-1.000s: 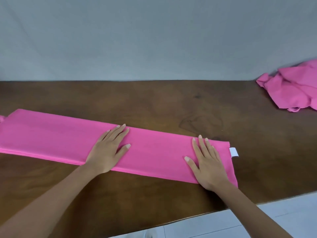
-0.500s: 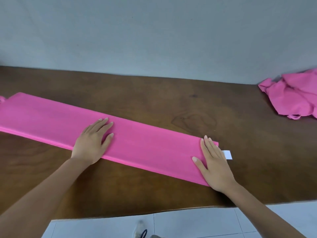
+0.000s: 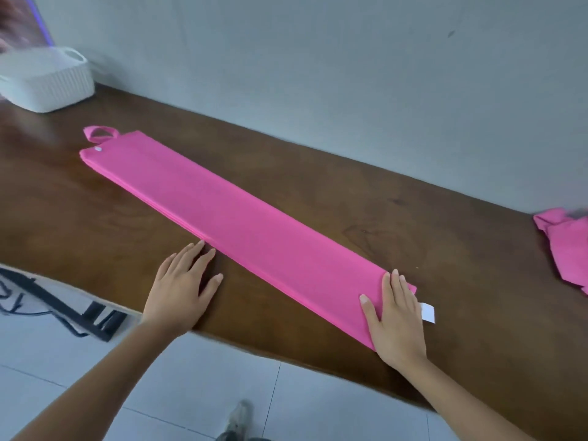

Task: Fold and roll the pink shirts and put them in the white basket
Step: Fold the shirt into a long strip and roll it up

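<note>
A pink shirt (image 3: pixel 241 224), folded into a long narrow strip, lies diagonally across the brown table (image 3: pixel 429 249). A white tag (image 3: pixel 428 312) sticks out at its near right end and a small loop at its far left end. My right hand (image 3: pixel 397 316) lies flat with straight fingers on the strip's near right end. My left hand (image 3: pixel 183 284) rests flat on the bare wood just beside the strip's near edge, fingertips close to the cloth. The white basket (image 3: pixel 47 82) stands at the table's far left corner. A crumpled pink shirt (image 3: pixel 566 246) lies at the right edge.
A grey wall runs along the table's far side. Below the near table edge are pale floor tiles, with a dark metal frame and cables (image 3: pixel 63 303) at the lower left. A shoe tip (image 3: pixel 237 421) shows at the bottom.
My left hand has slid off the strip onto the wood in front of it. The view has swung left, which brings the white basket into sight. My right hand stays on the strip's end.
</note>
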Available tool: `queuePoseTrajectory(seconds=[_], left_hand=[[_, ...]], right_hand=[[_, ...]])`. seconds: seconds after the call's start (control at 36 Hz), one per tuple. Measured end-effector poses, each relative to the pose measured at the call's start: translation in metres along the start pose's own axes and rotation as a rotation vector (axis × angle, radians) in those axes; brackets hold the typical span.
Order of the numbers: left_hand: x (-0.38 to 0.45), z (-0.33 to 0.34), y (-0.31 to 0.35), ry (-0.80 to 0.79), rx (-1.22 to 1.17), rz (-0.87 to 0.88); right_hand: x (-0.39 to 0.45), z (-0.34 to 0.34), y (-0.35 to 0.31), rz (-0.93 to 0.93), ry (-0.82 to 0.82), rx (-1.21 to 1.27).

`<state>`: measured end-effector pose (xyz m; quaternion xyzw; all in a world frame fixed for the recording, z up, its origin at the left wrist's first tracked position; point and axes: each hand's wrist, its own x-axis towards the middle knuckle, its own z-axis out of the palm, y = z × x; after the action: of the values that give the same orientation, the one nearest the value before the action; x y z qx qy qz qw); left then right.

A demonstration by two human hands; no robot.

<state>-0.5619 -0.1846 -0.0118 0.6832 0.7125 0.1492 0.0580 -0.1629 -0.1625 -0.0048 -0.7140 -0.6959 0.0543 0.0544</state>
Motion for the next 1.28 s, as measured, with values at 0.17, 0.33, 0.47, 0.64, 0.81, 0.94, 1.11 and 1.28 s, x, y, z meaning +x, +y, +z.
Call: queuePoseTrajectory(seconds=[0.17,0.33,0.47,0.64,0.81,0.94,1.11,1.28], left_hand=[[-0.049,0.003,0.025,0.084,-0.072,-0.106],[-0.084,0.012,0.048,0.154,-0.069,-0.108],[-0.102,0.017,0.073,0.195,-0.087,-0.127],[-0.120,0.017,0.120,0.230,-0.132,-0.154],[-0.133,0.026,0.170,0.273,-0.175,-0.154],[-0.134,0.038,0.209,0.290,-0.165,-0.187],[-0.128,0.048,0.267,0.335,-0.158,-0.215],[-0.113,0.064,0.326,0.323,-0.167,-0.206]], right_hand=[[-0.001,-0.003,0.000,-0.015,0.023,0.019],[-0.003,-0.004,-0.002,-0.016,0.037,0.058],[-0.006,-0.007,0.000,-0.030,0.042,0.055],[-0.006,-0.007,0.001,-0.048,0.025,0.038],[-0.005,-0.008,0.007,-0.088,-0.012,0.039],[-0.001,-0.014,0.024,-0.223,-0.078,0.020],[0.012,-0.034,0.066,-0.469,-0.115,-0.010],[0.022,-0.045,0.101,-0.540,-0.127,0.265]])
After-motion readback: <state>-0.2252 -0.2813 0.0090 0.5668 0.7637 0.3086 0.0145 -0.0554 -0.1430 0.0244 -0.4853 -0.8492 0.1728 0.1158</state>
